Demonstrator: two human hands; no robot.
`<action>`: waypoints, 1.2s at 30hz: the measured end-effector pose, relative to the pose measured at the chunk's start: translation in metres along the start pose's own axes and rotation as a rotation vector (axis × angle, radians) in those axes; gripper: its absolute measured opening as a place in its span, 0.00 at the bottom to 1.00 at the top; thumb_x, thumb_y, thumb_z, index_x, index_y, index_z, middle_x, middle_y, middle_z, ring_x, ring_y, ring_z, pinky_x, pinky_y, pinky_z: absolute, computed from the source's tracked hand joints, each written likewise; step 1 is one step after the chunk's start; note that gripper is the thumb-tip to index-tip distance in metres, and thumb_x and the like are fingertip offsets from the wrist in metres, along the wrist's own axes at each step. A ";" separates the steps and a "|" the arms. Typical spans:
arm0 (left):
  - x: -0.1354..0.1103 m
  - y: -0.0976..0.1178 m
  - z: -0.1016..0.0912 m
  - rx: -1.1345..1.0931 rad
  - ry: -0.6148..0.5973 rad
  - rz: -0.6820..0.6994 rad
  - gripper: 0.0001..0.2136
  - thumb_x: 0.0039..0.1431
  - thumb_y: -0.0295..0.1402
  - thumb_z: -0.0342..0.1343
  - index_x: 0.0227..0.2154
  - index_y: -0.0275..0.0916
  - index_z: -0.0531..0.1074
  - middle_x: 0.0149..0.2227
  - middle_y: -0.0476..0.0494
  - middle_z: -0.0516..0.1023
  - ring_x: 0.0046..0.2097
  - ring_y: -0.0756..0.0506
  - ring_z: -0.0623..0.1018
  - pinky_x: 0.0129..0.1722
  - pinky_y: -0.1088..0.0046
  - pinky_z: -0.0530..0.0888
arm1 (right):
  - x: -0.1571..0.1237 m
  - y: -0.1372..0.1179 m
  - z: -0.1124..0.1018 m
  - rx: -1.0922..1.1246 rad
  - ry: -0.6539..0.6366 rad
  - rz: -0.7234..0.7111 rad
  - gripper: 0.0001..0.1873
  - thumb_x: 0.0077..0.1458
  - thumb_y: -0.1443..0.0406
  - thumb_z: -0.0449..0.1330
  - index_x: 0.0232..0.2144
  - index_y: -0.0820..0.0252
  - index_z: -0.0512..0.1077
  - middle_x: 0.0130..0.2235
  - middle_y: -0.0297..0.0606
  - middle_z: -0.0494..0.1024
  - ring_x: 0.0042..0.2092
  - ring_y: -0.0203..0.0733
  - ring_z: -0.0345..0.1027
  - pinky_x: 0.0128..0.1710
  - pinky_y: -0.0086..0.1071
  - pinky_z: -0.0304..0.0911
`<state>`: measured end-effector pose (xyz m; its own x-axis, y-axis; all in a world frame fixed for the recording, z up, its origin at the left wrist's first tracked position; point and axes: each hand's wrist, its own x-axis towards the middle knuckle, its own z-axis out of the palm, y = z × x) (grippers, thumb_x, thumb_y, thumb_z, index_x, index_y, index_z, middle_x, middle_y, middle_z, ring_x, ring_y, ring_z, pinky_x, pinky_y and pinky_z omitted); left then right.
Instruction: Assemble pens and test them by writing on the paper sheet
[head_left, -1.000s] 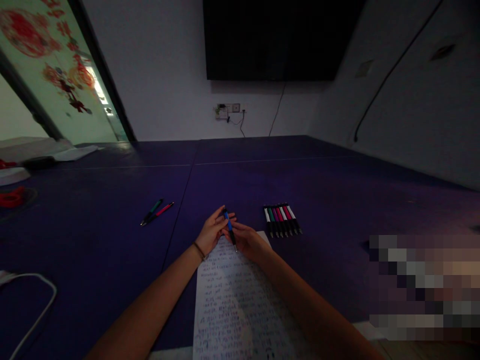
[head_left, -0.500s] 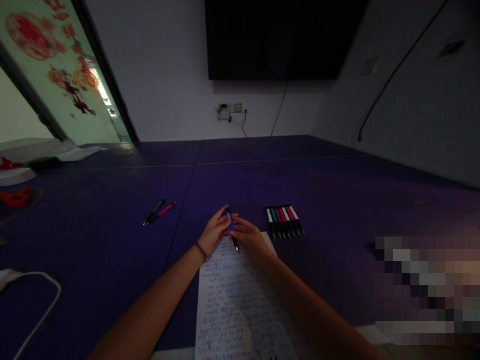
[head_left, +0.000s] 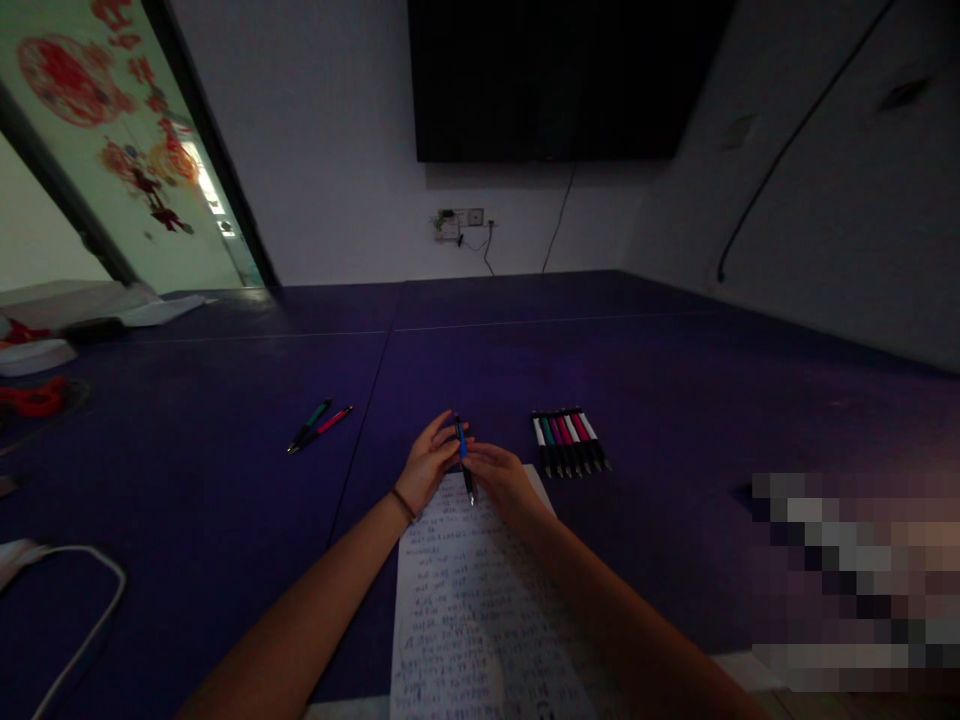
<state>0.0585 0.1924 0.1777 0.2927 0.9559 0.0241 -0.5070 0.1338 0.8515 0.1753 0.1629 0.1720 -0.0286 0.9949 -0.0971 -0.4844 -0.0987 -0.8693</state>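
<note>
A blue and black pen (head_left: 463, 458) is held between both hands, its tip pointing down toward me over the top of a handwritten sheet of paper (head_left: 442, 620). My left hand (head_left: 433, 455) grips the pen's upper part from the left, a thin bracelet at its wrist. From the right, the fingers of my right hand (head_left: 501, 476) pinch the pen's middle. To the right lies a neat row of several pens (head_left: 568, 442) with white, green, purple and pink barrels. Left of my hands, a green pen (head_left: 309, 426) and a pink pen (head_left: 330, 422) rest close together.
The purple tabletop (head_left: 247, 540) reaches the wall, below a black screen (head_left: 562, 80). A white cable (head_left: 112, 590) curls at lower left. Red-handled scissors (head_left: 34, 398) and a white tape roll (head_left: 36, 356) lie at far left. A pixelated patch covers the lower right.
The pen has turned slightly toward upright between my fingers, and its tip has shifted a little left. The other pens and the paper stay in place.
</note>
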 end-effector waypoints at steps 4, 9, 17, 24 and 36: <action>0.006 0.002 -0.006 0.228 0.055 0.094 0.20 0.40 0.24 0.58 0.41 0.37 0.67 0.38 0.43 0.72 0.34 0.52 0.73 0.36 0.77 0.69 | 0.002 0.001 0.000 -0.045 0.054 -0.026 0.14 0.27 0.67 0.66 0.23 0.61 0.72 0.23 0.32 0.73 0.27 0.34 0.64 0.30 0.30 0.57; 0.012 0.016 -0.018 0.403 -0.020 0.139 0.27 0.33 0.21 0.60 0.43 0.38 0.66 0.42 0.42 0.70 0.32 0.53 0.72 0.32 0.78 0.70 | 0.004 0.005 0.000 -0.211 0.019 -0.068 0.12 0.29 0.65 0.65 0.23 0.61 0.72 0.21 0.32 0.72 0.25 0.35 0.64 0.29 0.31 0.57; 0.017 0.034 -0.035 0.547 -0.103 -0.026 0.23 0.35 0.23 0.60 0.40 0.33 0.67 0.35 0.42 0.75 0.33 0.51 0.74 0.39 0.72 0.69 | -0.008 0.005 0.010 -0.916 0.113 -0.304 0.12 0.50 0.65 0.49 0.27 0.61 0.72 0.26 0.39 0.73 0.31 0.40 0.65 0.34 0.33 0.58; 0.050 0.042 -0.026 0.625 -0.073 0.021 0.24 0.39 0.26 0.58 0.44 0.31 0.63 0.33 0.43 0.75 0.38 0.48 0.74 0.45 0.66 0.65 | -0.034 0.019 0.024 -1.477 0.137 -0.391 0.24 0.48 0.73 0.45 0.48 0.77 0.60 0.51 0.55 0.62 0.55 0.49 0.49 0.52 0.41 0.47; 0.119 -0.020 0.036 1.328 -0.508 0.200 0.20 0.38 0.28 0.58 0.40 0.35 0.70 0.43 0.41 0.72 0.46 0.45 0.69 0.49 0.67 0.62 | -0.037 0.017 0.027 -1.557 0.045 -0.326 0.25 0.46 0.71 0.46 0.49 0.78 0.59 0.54 0.57 0.57 0.56 0.52 0.47 0.53 0.42 0.46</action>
<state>0.1330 0.2941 0.1824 0.7043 0.6961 0.1392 0.4619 -0.5983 0.6547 0.1441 0.1248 0.1737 -0.0683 0.9783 0.1955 0.8650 0.1557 -0.4770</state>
